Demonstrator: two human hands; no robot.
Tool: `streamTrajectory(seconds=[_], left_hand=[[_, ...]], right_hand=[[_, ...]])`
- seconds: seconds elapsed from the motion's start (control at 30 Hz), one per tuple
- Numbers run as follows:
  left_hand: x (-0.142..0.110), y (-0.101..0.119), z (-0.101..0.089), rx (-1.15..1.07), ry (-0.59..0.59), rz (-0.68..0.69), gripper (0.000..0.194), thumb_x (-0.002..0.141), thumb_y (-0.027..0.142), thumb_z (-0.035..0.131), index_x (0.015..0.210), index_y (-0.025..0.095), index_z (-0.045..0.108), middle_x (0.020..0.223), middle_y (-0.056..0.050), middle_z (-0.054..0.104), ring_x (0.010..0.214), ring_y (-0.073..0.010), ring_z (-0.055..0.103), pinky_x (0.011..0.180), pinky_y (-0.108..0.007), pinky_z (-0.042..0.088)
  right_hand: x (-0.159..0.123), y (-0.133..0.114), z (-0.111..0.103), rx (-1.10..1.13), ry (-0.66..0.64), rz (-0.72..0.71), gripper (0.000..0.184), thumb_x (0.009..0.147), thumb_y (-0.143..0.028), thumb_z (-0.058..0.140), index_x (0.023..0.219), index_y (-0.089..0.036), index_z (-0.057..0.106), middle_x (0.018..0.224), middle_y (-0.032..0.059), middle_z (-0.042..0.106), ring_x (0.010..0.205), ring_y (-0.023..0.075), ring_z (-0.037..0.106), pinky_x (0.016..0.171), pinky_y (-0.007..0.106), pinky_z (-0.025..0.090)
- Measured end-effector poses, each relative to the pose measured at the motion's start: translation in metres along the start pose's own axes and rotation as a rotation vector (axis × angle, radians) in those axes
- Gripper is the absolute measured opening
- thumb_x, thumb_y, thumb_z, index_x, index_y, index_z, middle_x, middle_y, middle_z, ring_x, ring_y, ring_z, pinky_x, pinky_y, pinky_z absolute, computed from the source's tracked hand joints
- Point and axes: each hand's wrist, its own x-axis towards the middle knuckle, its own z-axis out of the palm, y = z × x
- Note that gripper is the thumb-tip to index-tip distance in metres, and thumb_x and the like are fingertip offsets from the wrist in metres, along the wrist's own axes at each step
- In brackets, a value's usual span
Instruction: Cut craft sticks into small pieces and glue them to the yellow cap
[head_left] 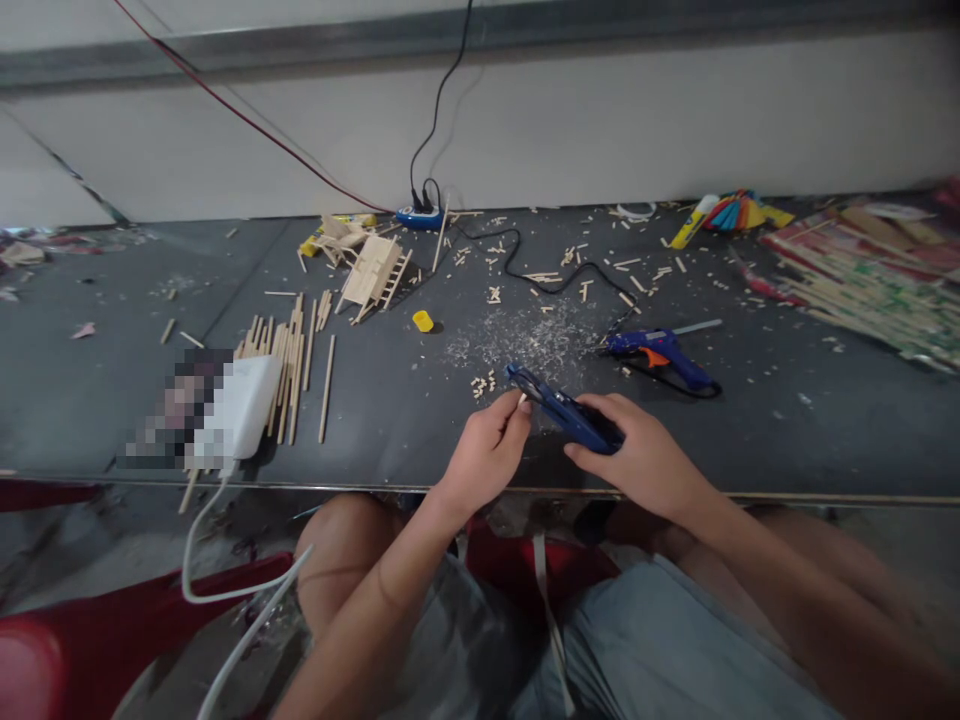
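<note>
My right hand (pixel 630 445) is wrapped round a pair of dark blue hand shears (pixel 574 415), whose jaw end points up and left. At that end, my left hand (pixel 491 445) pinches a short piece of wooden stick (pixel 523 398); most of the piece is hidden by the fingers. Just beyond the left hand lies a small heap of short cut wood bits (pixel 484 383). A blue hot glue gun (pixel 660 352) with an orange trigger rests on its side past the right hand.
Wooden sticks (pixel 296 365) lie partly under a white power bank (pixel 255 405) at left. Behind stand a small wooden stick model (pixel 371 270) and a blue power strip (pixel 418 215). A yellow cap (pixel 422 321) and glue strands (pixel 525 335) lie mid-table; printed packaging (pixel 862 270) is at right.
</note>
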Motion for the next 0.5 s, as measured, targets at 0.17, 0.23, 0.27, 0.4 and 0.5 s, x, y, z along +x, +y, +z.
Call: streamTrajectory(seconds=[0.17,0.23,0.27,0.4,0.5], left_hand=[[-0.0003,0.0016,-0.0021,0.021,0.020,-0.007,0.026,0.092,0.031,0.035,0.070,0.018,0.039,0.062,0.004,0.035,0.058,-0.0087,0.034,0.057,-0.022,0.028],[-0.0005,0.0021,-0.0021,0.014,0.019,-0.007,0.026,0.093,0.031,0.035,0.071,0.018,0.040,0.062,0.004,0.037,0.059,-0.0087,0.035,0.058,-0.021,0.029],[-0.0006,0.0022,-0.0019,0.007,0.015,-0.003,0.026,0.093,0.031,0.035,0.071,0.018,0.041,0.063,0.004,0.038,0.059,-0.0087,0.036,0.058,-0.021,0.029],[-0.0017,0.0016,0.0011,-0.045,0.005,-0.002,0.026,0.093,0.032,0.035,0.073,0.017,0.042,0.064,0.003,0.040,0.059,-0.0085,0.036,0.057,-0.021,0.030],[-0.0033,0.0002,0.0053,-0.088,0.014,-0.023,0.027,0.093,0.034,0.034,0.075,0.017,0.042,0.062,0.004,0.038,0.057,-0.0079,0.034,0.055,-0.021,0.029]], right_hand=[[0.0002,0.0019,-0.0007,0.005,0.000,-0.002,0.039,0.072,-0.034,0.065,0.109,-0.024,0.056,0.096,0.0023,0.059,0.088,0.0203,0.060,0.083,0.035,0.046],[-0.0002,0.0018,-0.0005,0.009,-0.006,0.003,0.038,0.073,-0.034,0.064,0.109,-0.024,0.056,0.095,0.0022,0.059,0.088,0.0202,0.060,0.083,0.035,0.045],[-0.0004,0.0015,-0.0003,0.011,-0.009,0.006,0.038,0.073,-0.034,0.064,0.108,-0.024,0.056,0.095,0.0021,0.059,0.088,0.0201,0.060,0.083,0.035,0.045],[-0.0009,-0.0001,0.0013,0.025,-0.014,0.009,0.038,0.073,-0.033,0.065,0.109,-0.024,0.055,0.096,0.0023,0.059,0.088,0.0198,0.059,0.083,0.034,0.045],[-0.0011,0.0002,0.0026,0.031,-0.011,0.009,0.038,0.073,-0.032,0.065,0.108,-0.024,0.055,0.096,0.0025,0.059,0.088,0.0197,0.059,0.083,0.034,0.045]])
